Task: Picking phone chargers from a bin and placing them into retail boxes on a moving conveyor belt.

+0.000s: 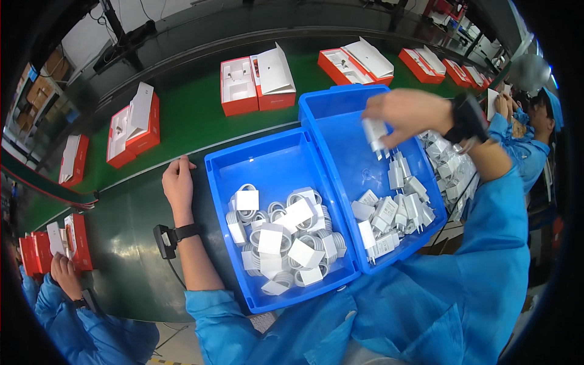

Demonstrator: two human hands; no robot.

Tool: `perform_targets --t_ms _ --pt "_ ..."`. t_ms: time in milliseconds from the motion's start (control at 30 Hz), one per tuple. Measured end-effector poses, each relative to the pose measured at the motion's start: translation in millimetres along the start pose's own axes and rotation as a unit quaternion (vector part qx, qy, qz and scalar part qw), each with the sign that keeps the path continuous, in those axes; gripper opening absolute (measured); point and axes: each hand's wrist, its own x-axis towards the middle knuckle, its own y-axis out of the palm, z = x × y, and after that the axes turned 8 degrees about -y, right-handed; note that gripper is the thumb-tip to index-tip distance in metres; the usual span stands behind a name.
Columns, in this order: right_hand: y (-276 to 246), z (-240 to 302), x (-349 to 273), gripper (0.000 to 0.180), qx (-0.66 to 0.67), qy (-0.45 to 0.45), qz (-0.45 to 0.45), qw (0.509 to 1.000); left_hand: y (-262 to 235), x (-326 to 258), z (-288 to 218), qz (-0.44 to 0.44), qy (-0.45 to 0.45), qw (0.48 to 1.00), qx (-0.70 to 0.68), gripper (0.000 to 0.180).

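My right hand (409,114), blurred by motion, grips a white power adapter (375,136) above the right blue bin (350,159). Two thin prongs point down from it. Several more white power adapters (385,214) lie piled in that bin's near half. To the left, touching it, stands another blue bin (260,159) with coiled white cables (246,214) in white paper wraps. My left hand (178,180) rests by the table's far edge, left of the bins. Its fingers are loosely curled, with nothing visible in them.
Open red and white boxes (240,85) stand in a row on the green conveyor belt (188,106) beyond the bins. Bagged white adapters (449,163) lie right of the bins. A co-worker's hand (66,275) touches red boxes at left; another person (528,143) works at right.
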Motion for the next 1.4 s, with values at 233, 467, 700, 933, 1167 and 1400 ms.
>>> perform_targets --t_ms 233,467,700,933,1167,1400 --pt "-121.5 -25.2 -0.1 0.055 -0.206 0.058 -0.061 0.975 1.5 5.4 -4.1 -0.007 0.017 1.0 -0.001 0.04" --pt "-132.5 -37.9 179.5 0.046 -0.185 0.002 -0.021 0.983 -4.7 0.1 9.5 -0.009 -0.008 1.0 0.014 0.04" --pt "-71.7 -102.6 283.3 0.051 -0.157 0.035 -0.11 0.981 -4.9 -8.8 -10.2 -0.011 -0.057 0.998 0.021 0.037" --pt "-37.7 -142.9 318.5 0.056 -0.096 0.027 -0.155 0.983 -10.6 -2.8 -16.0 -0.008 -0.074 0.997 0.019 0.038" --pt "-17.2 -159.4 308.0 0.057 -0.024 0.037 -0.188 0.981 -6.9 -0.8 -9.7 -0.009 -0.068 0.998 0.009 0.037" --pt "-0.1 -153.3 301.5 0.053 -0.062 0.064 -0.203 0.975 -7.6 -2.9 -7.2 -0.007 -0.076 0.997 0.01 0.036"
